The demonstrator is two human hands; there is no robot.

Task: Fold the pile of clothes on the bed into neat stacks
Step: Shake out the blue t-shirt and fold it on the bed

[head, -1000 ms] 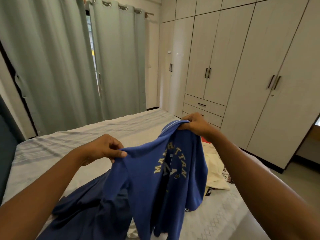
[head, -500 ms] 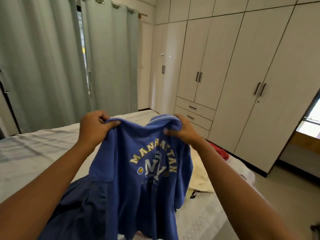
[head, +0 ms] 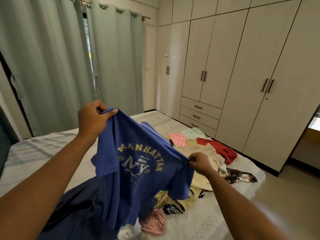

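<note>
Left hand [head: 93,118] grips one shoulder of the blue shirt [head: 138,163], fingers curled round the cloth; right hand [head: 199,161] pinches the other shoulder, lower. Shirt hangs over the bed [head: 216,213] — hem trailing onto dark fabric [head: 72,205] near the front edge. Soft, light, limp; best held at the shoulder seams. Pile [head: 204,153] toward the right edge — shirt hides part of it.
</note>
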